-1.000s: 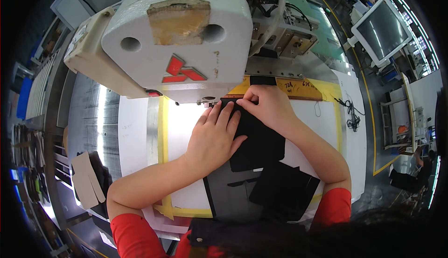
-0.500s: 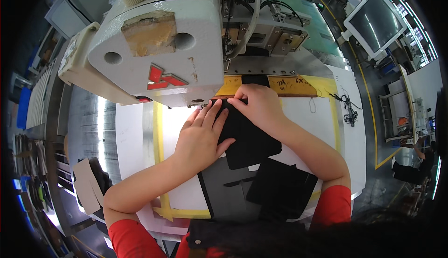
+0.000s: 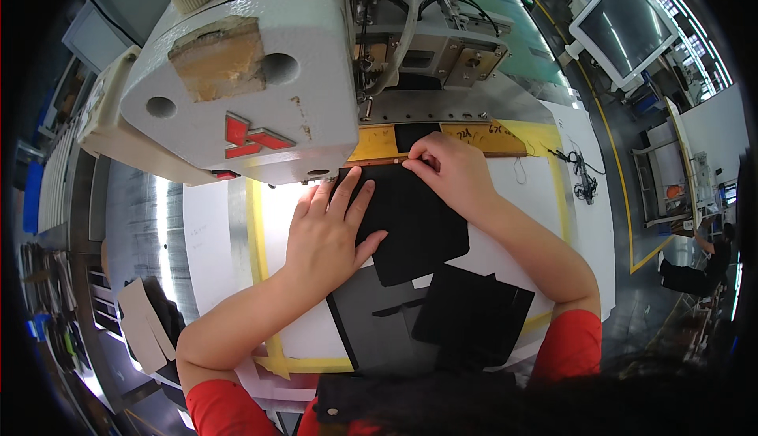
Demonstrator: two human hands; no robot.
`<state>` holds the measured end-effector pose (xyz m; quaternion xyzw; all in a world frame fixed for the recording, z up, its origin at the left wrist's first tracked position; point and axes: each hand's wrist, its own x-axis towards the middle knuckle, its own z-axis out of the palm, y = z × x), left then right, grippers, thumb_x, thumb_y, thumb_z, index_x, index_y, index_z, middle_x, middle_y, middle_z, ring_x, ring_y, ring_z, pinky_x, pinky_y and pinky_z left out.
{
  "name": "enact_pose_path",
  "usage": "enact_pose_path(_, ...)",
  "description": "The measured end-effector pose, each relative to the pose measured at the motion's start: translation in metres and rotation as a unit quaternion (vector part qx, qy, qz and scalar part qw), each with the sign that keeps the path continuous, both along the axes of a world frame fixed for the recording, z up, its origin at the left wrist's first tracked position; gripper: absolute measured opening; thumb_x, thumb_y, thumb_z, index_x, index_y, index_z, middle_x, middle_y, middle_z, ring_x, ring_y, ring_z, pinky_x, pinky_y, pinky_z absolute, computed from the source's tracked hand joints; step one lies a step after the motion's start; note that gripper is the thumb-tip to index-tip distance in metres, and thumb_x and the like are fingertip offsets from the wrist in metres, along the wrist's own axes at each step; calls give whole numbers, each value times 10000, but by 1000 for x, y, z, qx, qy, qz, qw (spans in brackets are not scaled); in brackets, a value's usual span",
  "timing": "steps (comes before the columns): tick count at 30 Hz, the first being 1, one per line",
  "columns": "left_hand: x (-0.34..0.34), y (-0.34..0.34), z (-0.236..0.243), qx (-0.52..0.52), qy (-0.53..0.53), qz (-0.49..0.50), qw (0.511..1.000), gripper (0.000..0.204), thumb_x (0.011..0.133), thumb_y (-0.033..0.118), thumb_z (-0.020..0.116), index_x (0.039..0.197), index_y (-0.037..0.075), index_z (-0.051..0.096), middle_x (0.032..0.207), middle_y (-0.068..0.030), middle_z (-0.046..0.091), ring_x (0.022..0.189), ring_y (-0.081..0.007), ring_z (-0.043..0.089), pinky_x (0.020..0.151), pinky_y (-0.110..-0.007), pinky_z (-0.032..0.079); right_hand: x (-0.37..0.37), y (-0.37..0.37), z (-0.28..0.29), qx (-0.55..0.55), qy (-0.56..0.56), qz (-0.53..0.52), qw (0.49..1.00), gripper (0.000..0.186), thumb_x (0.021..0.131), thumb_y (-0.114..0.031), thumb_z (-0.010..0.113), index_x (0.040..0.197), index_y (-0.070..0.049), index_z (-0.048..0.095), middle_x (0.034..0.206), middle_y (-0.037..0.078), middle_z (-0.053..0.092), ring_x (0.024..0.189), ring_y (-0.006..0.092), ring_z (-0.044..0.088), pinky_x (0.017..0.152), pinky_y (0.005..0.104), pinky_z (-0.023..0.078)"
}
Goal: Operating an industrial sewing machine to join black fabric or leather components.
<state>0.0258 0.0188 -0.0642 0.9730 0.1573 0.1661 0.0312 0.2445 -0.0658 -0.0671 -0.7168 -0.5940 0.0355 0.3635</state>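
A black fabric panel (image 3: 418, 227) lies flat on the white work surface, its far edge against a yellow strip (image 3: 377, 145) with dark handwriting. My left hand (image 3: 325, 235) rests on the panel's left side, fingers stretched and spread, fingertips near the far edge. At that same edge, right of my left fingertips, my right hand (image 3: 452, 174) is closed, thumb and forefinger pinched on the panel's border. A black band (image 3: 417, 136) crosses the yellow strip just beyond. The white sewing machine head (image 3: 245, 81) overhangs on the left, close to my left fingertips.
Nearer me lie more black pieces (image 3: 474, 310) and a dark grey sheet (image 3: 367, 321). Yellow tape (image 3: 257, 254) borders the white surface. Tangled black thread (image 3: 584, 187) sits at right. Tan and black pieces (image 3: 146, 321) are stacked at left. A monitor (image 3: 625, 26) stands far right.
My hands have moved apart along the panel's far edge, the right one shifting rightward. My left fingers are spread wider. The whole view has shifted slightly, with the machine head now farther left.
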Motion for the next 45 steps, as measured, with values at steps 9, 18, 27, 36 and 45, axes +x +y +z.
enact_pose_path(9,0,-1,3,-20,12,11,1000,649,802,398,702,1348,94,528,1401,-157,462,1300,-330,440,1025,-451,366,3,-22,14,-17,-150,-28,988,225,802,-171,735,999,-92,660,962,44,615,877,203,616,757,335,480)
enact_pose_path(18,1,-1,4,-3,4,4,1000,645,805,429,700,1323,77,549,1381,-172,479,1243,-340,488,1029,-447,368,-41,-41,-6,-105,-234,71,964,620,852,-363,672,1327,-6,494,1417,155,442,1320,305,430,1035,463,366)
enact_pose_path(27,-2,-1,6,-7,16,3,1000,655,801,452,697,1316,74,553,1416,-161,460,1273,-330,474,1043,-442,354,-37,-49,-6,-100,-237,66,964,640,848,-333,685,1319,47,477,1398,217,434,1303,360,442,1066,470,362)
enact_pose_path(36,-2,-2,7,7,36,8,999,667,798,458,694,1325,76,548,1432,-162,452,1295,-332,463,1045,-440,349,-40,-49,-8,-95,-257,78,959,608,887,-342,643,1299,79,491,1403,260,420,1324,380,421,1078,461,365)
enact_pose_path(45,-2,2,8,-5,41,-9,999,677,792,452,704,1334,79,543,1436,-177,442,1302,-362,450,1042,-460,355,-40,-49,-4,-105,-263,74,956,591,897,-349,627,1291,73,503,1389,257,440,1305,381,436,1087,471,348)
